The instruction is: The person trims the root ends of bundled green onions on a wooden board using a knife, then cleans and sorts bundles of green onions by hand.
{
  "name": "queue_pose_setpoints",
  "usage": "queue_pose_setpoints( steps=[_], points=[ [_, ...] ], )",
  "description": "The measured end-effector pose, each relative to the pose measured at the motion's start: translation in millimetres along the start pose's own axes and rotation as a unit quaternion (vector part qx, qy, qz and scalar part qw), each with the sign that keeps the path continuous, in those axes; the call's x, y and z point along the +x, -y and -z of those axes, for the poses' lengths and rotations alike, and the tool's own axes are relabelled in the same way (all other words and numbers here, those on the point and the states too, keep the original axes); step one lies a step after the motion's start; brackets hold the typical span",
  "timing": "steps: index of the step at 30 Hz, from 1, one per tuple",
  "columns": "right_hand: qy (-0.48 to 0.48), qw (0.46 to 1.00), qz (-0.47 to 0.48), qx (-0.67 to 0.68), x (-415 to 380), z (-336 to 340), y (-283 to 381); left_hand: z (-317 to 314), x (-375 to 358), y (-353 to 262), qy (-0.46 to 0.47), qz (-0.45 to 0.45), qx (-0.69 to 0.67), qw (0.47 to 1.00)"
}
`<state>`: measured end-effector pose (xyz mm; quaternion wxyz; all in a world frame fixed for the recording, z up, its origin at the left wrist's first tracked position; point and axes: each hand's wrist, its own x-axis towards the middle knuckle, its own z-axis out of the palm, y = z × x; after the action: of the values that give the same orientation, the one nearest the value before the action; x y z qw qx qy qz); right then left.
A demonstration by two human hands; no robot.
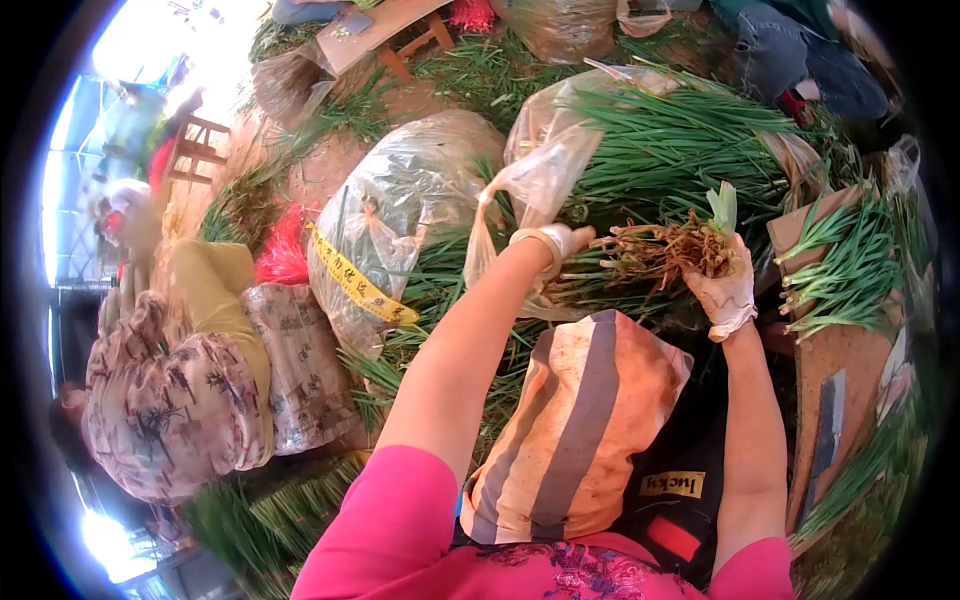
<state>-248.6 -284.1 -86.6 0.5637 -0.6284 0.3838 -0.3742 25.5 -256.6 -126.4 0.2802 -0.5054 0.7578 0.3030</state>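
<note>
"Roots (650, 245), brown and tangled, stick out left of the right hand (718, 285). Is that where the grip is?"

"At their right-hand end, yes. That hand is closed around the rooted bunch (708, 250), with a pale green stub (722, 207) poking up just above the grip."

"And the left hand (562, 240)?"

"Across from that grip, near the opposite root tips. I see mostly its back, so I can't fairly say whether it pinches anything or merely rests by the plastic bag (545, 180)."

"How would the bunch handle?"

"Light, I'd judge: wiry, springy roots that snag on one another and may shed dry soil, plus a softer green part that could bruise or slip if squeezed."

"So hold it where?"

"Around the firmer base where roots meet stems, about where the right palm sits. Pinching only root tips might snap strands. Beyond the grip lie long green leaves (690, 140), bendy, better taken by the handful; below it bulges the striped cloth (570, 430)."
</note>
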Motion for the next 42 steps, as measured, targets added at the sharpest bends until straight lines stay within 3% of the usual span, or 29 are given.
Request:
queue_pose_setpoints(
  steps=[2,7,8,9,11,12,13,14,19,25,29,31,34,35,37,39,42],
  points=[
    [-0.025,0.997,-0.022,0.064,-1.3,1.3,-2.3,-19.2,22.0,-4.5,0.017,0.013,-0.062,0.998],
    [-0.054,0.991,0.046,-0.117,-4.9,5.0,-9.8,-59.5,34.5,-23.8,-0.059,0.082,-0.352,0.93],
    [-0.056,0.991,0.045,-0.112,-5.7,1.2,-6.9,-63.9,31.5,-28.3,-0.079,0.074,-0.357,0.928],
    [-0.049,0.987,0.06,-0.141,-6.3,0.7,-6.7,-78.3,23.0,-32.9,-0.194,-0.044,-0.168,0.966],
    [-0.038,0.975,0.091,-0.198,-8.2,-0.2,-6.2,-88.0,27.2,-41.2,-0.183,-0.024,-0.427,0.885],
    [-0.038,0.958,0.119,-0.258,-8.8,-1.5,1.6,-93.9,33.0,-37.9,-0.209,-0.051,-0.387,0.897],
    [-0.041,0.936,0.145,-0.319,-11.1,-2.2,8.2,-98.8,41.0,-36.5,-0.189,-0.046,-0.371,0.908],
    [-0.027,0.957,0.11,-0.269,-14.5,-2.9,11.6,-92.9,41.4,-38.5,-0.16,-0.038,-0.357,0.919],
    [-0.048,0.938,0.108,-0.325,-20.2,3.9,-4.2,-64.1,44.8,-42.5,-0.054,-0.023,-0.316,0.947],
    [-0.038,0.968,0.076,-0.234,-21.7,9.8,-13.7,-109.4,46.9,-49.7,-0.079,-0.044,-0.442,0.892],
    [-0.01,0.918,0.184,-0.35,-19.3,-5.8,9.9,-96.5,32.3,-54.7,-0.089,-0.043,-0.366,0.925],
    [0.058,0.919,0.157,-0.358,-8.8,-16.2,8.7,-87.2,27.2,-56.2,-0.093,-0.044,-0.31,0.945],
    [0.166,0.873,0.126,-0.44,1.0,-34.3,23.5,-70.2,21.9,-58.1,-0.106,-0.039,-0.216,0.97],
    [0.23,0.854,0.091,-0.458,4.4,-39.4,31.2,-61.5,19.4,-59.2,-0.103,-0.038,-0.183,0.977],
    [0.272,0.784,0.082,-0.552,-1.8,-48.5,34.1,-46.0,16.4,-57.7,-0.085,-0.04,-0.11,0.989],
    [0.285,0.74,0.026,-0.609,-7.2,-57.4,40.4,-28.1,8.5,-53.1,-0.061,-0.056,-0.071,0.994],
    [0.147,0.755,0.169,-0.616,-8.5,-62.1,45.6,21.7,-26.3,-60.9,-0.056,-0.026,0.061,0.996]
  ],
)
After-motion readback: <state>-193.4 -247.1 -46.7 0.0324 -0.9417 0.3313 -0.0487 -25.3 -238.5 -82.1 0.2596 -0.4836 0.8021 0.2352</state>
